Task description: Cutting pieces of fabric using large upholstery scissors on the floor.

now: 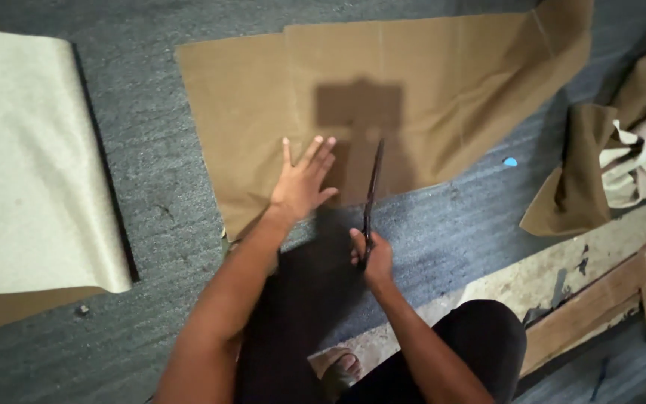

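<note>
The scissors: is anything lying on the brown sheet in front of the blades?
Nothing visible does. The scissors, gripped by the right hand, point up across the brown sheet, which is bare ahead of the tips apart from a shadow. The left hand presses the sheet flat to the left of the blades.

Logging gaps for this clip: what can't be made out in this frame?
Head view only:
- Scissors: blades dark and motion-blurred; how far they have cut into the brown fabric sheet is unclear.
- Right hand: fingers wrap the handles, hiding them.
- Fabric under the left hand: covered by the palm and shadow.
- Pale fabric roll: cut off by the left edge.
</note>
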